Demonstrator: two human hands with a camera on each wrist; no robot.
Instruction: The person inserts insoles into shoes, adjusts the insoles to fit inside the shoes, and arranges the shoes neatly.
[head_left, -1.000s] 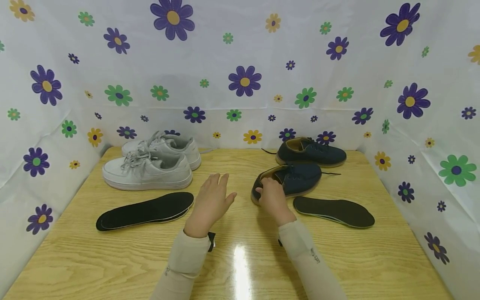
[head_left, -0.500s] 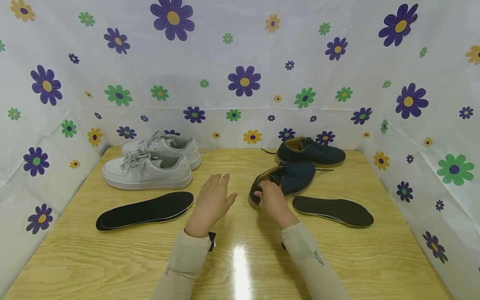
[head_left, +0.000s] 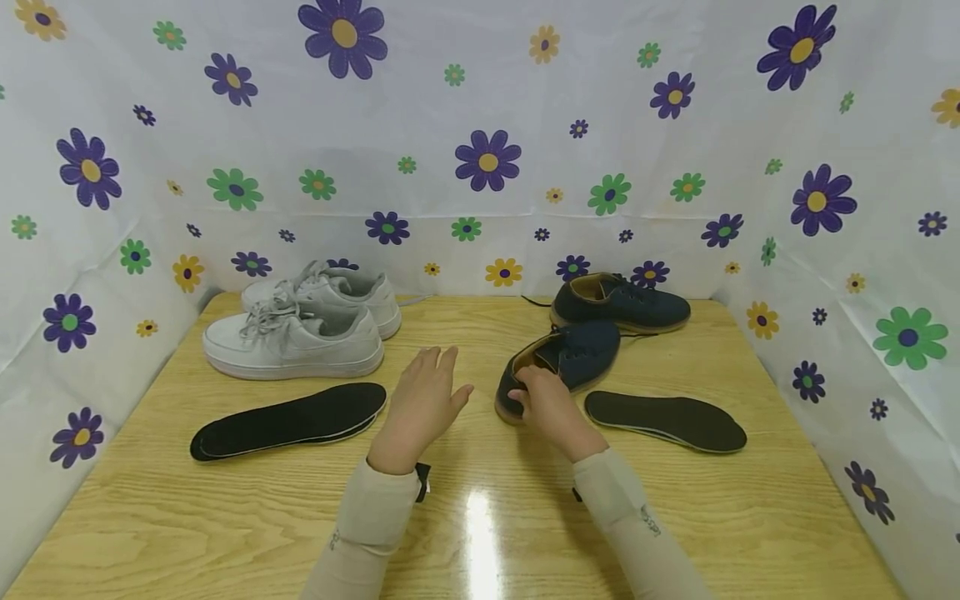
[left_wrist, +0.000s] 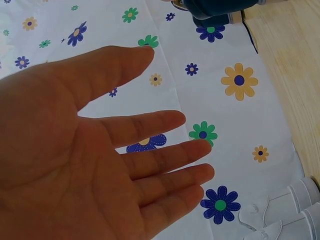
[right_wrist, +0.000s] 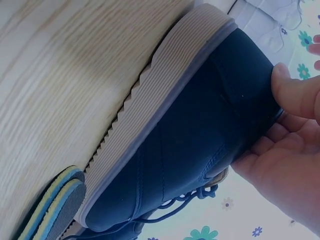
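My right hand point(head_left: 546, 406) grips the heel of the nearer navy lace-up shoe point(head_left: 588, 350). In the right wrist view the thumb presses the outside of the shoe's heel point(right_wrist: 252, 75), while the other fingers go over its collar; their tips are hidden. The shoe's sole rests on the table, its toe angled to the far right. My left hand point(head_left: 420, 406) hovers over the middle of the table, holding nothing. Its fingers point(left_wrist: 165, 160) are spread and nearly straight in the left wrist view. The second navy shoe point(head_left: 630, 307) stands just behind the gripped one.
Two white sneakers point(head_left: 296, 342) stand at the back left. Black insoles point(head_left: 288, 421) lie stacked in front of them, and another stack of insoles point(head_left: 667, 419) lies right of my right hand. A flowered cloth point(head_left: 420, 108) walls the wooden table point(head_left: 247, 525) at back and sides.
The gripped navy shoe has turned and slid slightly left and toward me, its heel now nearer and its toe drawn back. My right forearm has swung right; the left hand stays put.
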